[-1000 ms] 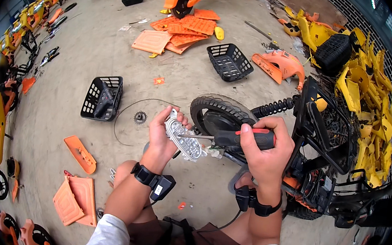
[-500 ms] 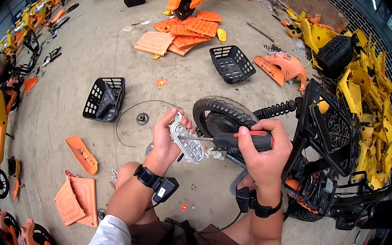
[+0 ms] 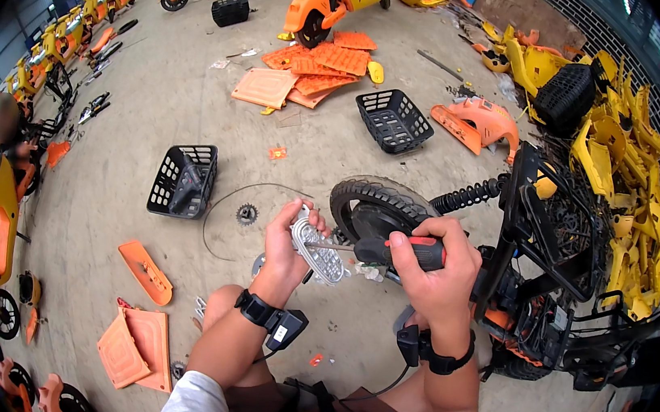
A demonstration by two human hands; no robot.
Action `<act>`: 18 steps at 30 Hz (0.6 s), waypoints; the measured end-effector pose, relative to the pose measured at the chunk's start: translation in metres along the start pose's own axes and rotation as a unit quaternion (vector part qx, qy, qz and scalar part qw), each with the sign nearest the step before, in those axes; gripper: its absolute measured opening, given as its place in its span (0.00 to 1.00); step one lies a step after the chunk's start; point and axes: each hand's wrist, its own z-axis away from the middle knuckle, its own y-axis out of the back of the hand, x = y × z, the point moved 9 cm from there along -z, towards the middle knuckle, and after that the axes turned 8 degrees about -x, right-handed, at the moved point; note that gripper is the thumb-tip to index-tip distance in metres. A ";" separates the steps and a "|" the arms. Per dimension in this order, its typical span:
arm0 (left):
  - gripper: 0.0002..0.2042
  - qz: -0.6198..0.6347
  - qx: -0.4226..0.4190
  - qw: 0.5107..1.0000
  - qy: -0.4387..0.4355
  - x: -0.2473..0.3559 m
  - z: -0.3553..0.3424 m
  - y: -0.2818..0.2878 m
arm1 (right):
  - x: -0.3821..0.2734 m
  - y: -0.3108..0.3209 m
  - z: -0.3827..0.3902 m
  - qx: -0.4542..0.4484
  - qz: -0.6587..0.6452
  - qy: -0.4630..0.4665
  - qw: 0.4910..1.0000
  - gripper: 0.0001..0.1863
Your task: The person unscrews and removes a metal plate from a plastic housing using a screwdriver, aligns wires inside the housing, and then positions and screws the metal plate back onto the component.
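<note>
Held up in front of my knees by my left hand point(image 3: 283, 243) is an oval, silvery light point(image 3: 325, 266) with a clear textured face and a tab at its upper end. My left fingers are closed round its upper part. My right hand point(image 3: 453, 270) is wrapped round the black and red handle of a screwdriver point(image 3: 374, 251). Its thin metal shaft points left and crosses in front of the light's face; whether the tip touches it I cannot tell. Just beyond my hands lies a black wheel point(image 3: 364, 190) of a partly stripped scooter.
The scooter's black frame point(image 3: 522, 195) stands close on my right. Yellow panels point(image 3: 597, 147) are heaped behind it. Black baskets point(image 3: 394, 121) sit ahead, another basket point(image 3: 160, 179) to the left. Orange panels point(image 3: 313, 70) lie farther off; a sprocket point(image 3: 247, 214) and cable rest on the floor.
My view has shifted slightly, so the surroundings appear a little lower and to the right. My right hand with the screwdriver has come slightly left; both hands keep their hold.
</note>
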 end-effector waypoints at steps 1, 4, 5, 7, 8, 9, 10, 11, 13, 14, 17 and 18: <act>0.09 -0.002 -0.002 1.000 -0.003 0.001 0.000 0.000 | -0.001 -0.002 0.000 -0.010 -0.001 0.000 1.000 0.14; 0.09 -0.014 0.005 1.000 -0.020 0.005 -0.002 0.008 | -0.006 -0.005 -0.002 -0.048 -0.011 -0.008 0.999 0.13; 0.09 -0.012 0.014 1.000 -0.020 0.005 -0.002 0.010 | -0.007 -0.006 -0.005 -0.068 -0.019 -0.014 0.997 0.13; 0.09 -0.039 0.027 0.999 -0.018 0.005 0.002 0.007 | -0.011 -0.003 -0.009 -0.115 -0.039 -0.033 0.992 0.15; 0.09 -0.057 0.032 0.998 -0.014 0.005 0.002 0.004 | -0.009 0.002 -0.010 -0.116 -0.048 -0.034 0.992 0.15; 0.09 -0.059 0.034 0.998 -0.009 0.006 0.001 -0.001 | -0.007 0.005 -0.011 -0.118 -0.057 -0.035 0.991 0.16; 0.09 -0.062 0.031 0.998 -0.007 0.004 -0.001 -0.003 | -0.003 0.006 -0.011 -0.125 -0.063 -0.040 0.989 0.16; 0.09 -0.064 0.028 0.998 -0.005 0.003 -0.003 -0.005 | -0.002 0.008 -0.012 -0.121 -0.086 -0.061 0.987 0.15; 0.09 -0.089 0.023 0.996 0.010 0.000 -0.010 -0.016 | 0.000 0.016 -0.014 -0.108 -0.044 -0.095 0.989 0.15; 0.09 -0.084 0.020 0.996 0.015 -0.004 -0.014 -0.019 | 0.003 0.020 -0.014 -0.102 -0.023 -0.113 0.988 0.15; 0.09 -0.076 -0.006 0.997 0.029 -0.020 -0.020 -0.020 | 0.005 0.024 -0.016 -0.090 0.029 -0.111 0.989 0.18; 0.09 -0.068 -0.002 0.997 0.037 -0.024 -0.021 -0.018 | 0.001 0.026 -0.019 -0.070 0.017 -0.061 0.995 0.19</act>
